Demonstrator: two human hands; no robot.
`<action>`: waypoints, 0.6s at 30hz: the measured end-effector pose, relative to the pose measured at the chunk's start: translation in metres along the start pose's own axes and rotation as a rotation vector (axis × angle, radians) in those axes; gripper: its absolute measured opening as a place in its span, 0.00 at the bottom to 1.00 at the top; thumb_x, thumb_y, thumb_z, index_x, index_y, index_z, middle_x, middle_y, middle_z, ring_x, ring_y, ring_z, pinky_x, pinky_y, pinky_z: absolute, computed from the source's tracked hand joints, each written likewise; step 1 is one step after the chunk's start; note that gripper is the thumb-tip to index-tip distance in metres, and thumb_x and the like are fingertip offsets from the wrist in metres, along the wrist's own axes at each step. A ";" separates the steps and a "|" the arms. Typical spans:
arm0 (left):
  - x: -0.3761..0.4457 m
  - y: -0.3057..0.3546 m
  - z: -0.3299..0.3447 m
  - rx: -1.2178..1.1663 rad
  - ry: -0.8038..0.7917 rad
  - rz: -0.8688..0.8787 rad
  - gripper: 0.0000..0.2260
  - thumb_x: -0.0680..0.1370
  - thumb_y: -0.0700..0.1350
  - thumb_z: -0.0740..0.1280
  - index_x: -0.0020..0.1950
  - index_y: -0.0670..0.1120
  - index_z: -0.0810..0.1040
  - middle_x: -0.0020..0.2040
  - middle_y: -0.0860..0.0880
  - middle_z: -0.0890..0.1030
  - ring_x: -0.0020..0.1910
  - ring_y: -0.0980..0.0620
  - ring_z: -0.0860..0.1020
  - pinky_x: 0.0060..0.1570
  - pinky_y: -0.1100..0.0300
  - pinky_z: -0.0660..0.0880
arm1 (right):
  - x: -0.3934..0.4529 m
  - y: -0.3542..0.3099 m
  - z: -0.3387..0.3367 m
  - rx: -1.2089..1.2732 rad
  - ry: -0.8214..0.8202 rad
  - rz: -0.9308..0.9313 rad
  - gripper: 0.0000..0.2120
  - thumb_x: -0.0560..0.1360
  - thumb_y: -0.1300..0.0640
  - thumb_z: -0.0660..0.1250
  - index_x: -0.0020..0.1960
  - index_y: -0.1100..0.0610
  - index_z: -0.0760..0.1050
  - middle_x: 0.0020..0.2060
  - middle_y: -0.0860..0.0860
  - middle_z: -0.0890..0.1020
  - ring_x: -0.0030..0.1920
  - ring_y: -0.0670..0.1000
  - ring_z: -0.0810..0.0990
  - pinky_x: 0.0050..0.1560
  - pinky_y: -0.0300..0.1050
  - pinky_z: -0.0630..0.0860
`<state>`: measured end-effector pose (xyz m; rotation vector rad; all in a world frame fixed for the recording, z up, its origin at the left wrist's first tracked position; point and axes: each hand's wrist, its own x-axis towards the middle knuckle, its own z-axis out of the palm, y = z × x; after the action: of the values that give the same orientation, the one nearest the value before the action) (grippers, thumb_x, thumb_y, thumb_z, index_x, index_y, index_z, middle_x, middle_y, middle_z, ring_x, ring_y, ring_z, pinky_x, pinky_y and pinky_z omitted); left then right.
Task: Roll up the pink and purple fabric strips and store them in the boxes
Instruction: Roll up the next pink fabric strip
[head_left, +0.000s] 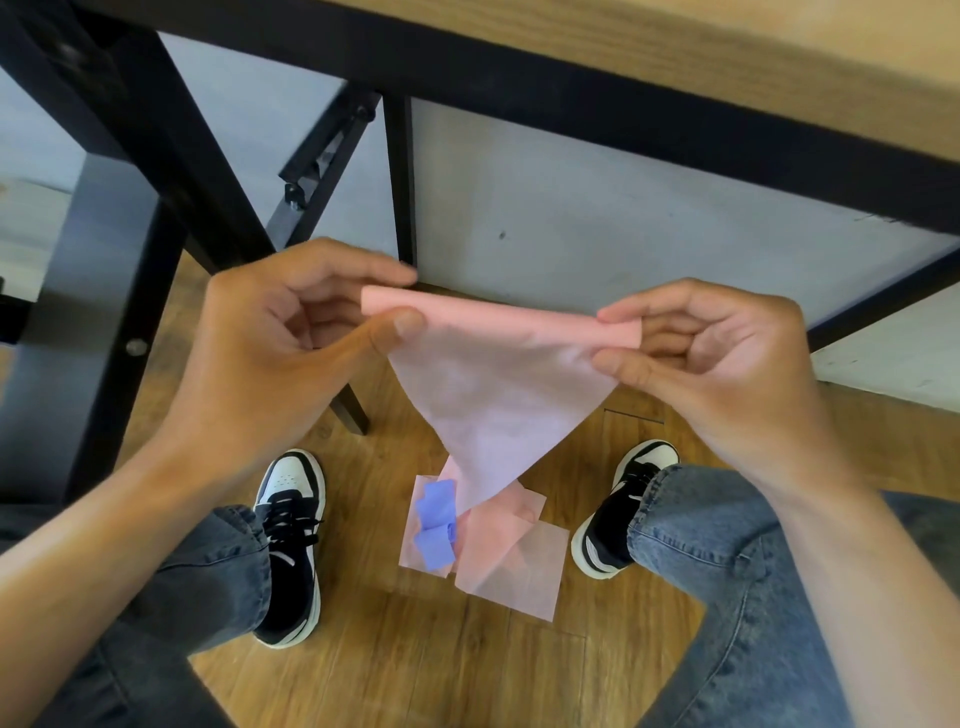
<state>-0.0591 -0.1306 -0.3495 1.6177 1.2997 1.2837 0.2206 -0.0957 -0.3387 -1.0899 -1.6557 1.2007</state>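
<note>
The pink strip (498, 374) runs crosswise at mid-frame, its rolled edge pinched between left hand (291, 332) and right hand (711, 353), tail hanging toward the floor (395, 649)

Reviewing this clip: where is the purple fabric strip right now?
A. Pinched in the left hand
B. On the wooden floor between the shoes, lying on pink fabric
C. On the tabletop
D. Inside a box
B: the purple fabric strip lies on loose pink fabric pieces on the wooden floor, while both hands pinch a partly rolled pink fabric strip.
</note>
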 end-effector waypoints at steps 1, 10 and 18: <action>0.000 0.001 0.001 -0.012 0.009 0.002 0.12 0.75 0.46 0.72 0.58 0.51 0.80 0.52 0.53 0.85 0.50 0.53 0.85 0.49 0.66 0.81 | 0.000 0.000 0.000 -0.019 0.016 0.005 0.13 0.68 0.63 0.77 0.51 0.55 0.83 0.45 0.50 0.88 0.45 0.52 0.88 0.49 0.42 0.84; -0.001 0.003 0.002 0.014 0.018 0.033 0.13 0.72 0.46 0.74 0.56 0.51 0.81 0.53 0.54 0.85 0.47 0.55 0.85 0.47 0.69 0.80 | 0.001 0.004 0.000 -0.006 0.035 0.041 0.05 0.74 0.60 0.73 0.49 0.58 0.82 0.46 0.53 0.87 0.48 0.55 0.87 0.42 0.45 0.84; -0.002 -0.002 0.004 0.093 0.050 -0.029 0.07 0.75 0.48 0.72 0.53 0.51 0.81 0.48 0.56 0.85 0.49 0.57 0.84 0.47 0.70 0.78 | -0.001 0.002 0.001 0.058 -0.007 0.004 0.12 0.71 0.62 0.75 0.54 0.54 0.83 0.46 0.53 0.88 0.46 0.53 0.87 0.50 0.46 0.84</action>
<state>-0.0556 -0.1323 -0.3527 1.6332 1.4267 1.2700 0.2202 -0.0961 -0.3404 -1.0555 -1.6147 1.2485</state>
